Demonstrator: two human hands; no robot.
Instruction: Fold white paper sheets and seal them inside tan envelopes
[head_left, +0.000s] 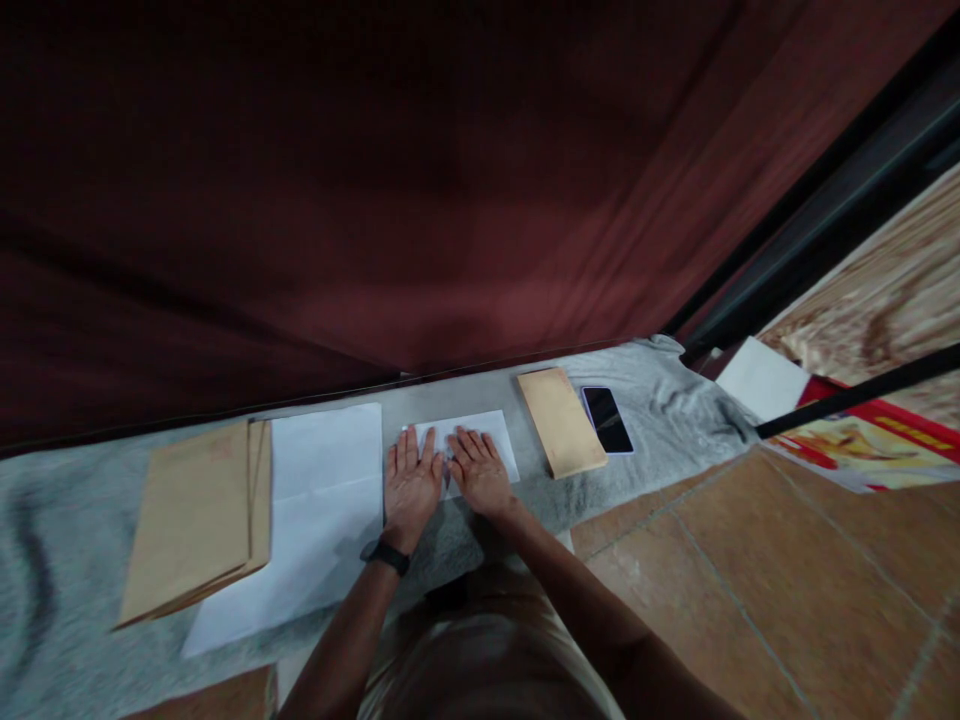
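Note:
A small white sheet of paper (504, 430), seemingly folded, lies on the grey cloth in front of me. My left hand (412, 482) presses flat on its left part, fingers stretched out; a dark watch sits on that wrist. Flat on the paper's middle rests my right hand (480, 475), its fingers spread and the thumb close to the left one. Left of my hands lie large white sheets (326, 500), partly under a stack of big brown envelopes (195, 510). To the right is a smaller stack of brown envelopes (562, 420).
A phone (608, 420) with a dark screen lies right of the small envelopes. The grey cloth (45, 560) covers a long, narrow surface against a dark red curtain (420, 220). Tiled floor (735, 560), a metal frame and a colourful printed box (855, 440) are at the right.

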